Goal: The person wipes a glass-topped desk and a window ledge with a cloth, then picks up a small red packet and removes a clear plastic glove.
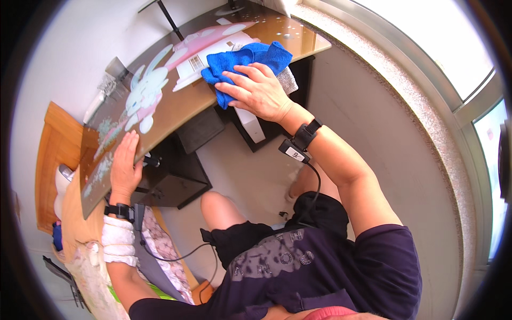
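A bunched blue cloth (274, 56) lies at the near edge of the glossy brown desk (186, 104), which carries a printed rabbit picture. My right hand (258, 93) is over the cloth, fingers curved across its folds, holding it against the desktop; the palm hides part of it. On the left, my left hand (126, 165) rests at the desk's near edge with fingers stretched out and nothing in them. Both wrists wear black straps with small devices and cables. White wrapping (118, 241) circles my left forearm.
Dark cabinets (173, 178) and a white device (250, 125) are below the desk. A black stand (169, 20) and a clear cup (116, 68) stand toward the wall. To the right runs a speckled window sill (394, 96); a wooden headboard (56, 165) is at left.
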### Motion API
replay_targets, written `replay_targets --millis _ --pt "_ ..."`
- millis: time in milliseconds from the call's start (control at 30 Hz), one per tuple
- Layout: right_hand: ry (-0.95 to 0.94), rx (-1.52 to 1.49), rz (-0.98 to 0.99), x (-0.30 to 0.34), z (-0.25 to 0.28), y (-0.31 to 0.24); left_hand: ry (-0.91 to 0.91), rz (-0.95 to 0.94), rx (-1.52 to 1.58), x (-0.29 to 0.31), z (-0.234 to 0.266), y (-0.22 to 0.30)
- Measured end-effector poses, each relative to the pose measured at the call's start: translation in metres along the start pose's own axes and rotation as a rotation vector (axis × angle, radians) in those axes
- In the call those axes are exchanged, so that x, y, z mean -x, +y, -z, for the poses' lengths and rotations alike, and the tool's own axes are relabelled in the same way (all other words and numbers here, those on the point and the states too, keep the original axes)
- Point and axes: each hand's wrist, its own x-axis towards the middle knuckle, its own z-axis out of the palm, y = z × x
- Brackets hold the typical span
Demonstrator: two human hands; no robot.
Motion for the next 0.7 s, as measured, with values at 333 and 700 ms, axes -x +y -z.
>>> replay_targets --millis 333,700 --pt "1.034 -0.266 -0.948 0.086 0.012 0.066 -0.002 -0.006 -0.051 -0.005 0.000 0.003" --pt "1.238 -0.870 -1.581 0.103 -0.103 0.052 -0.038 -0.029 -0.056 -0.001 0.004 0.003"
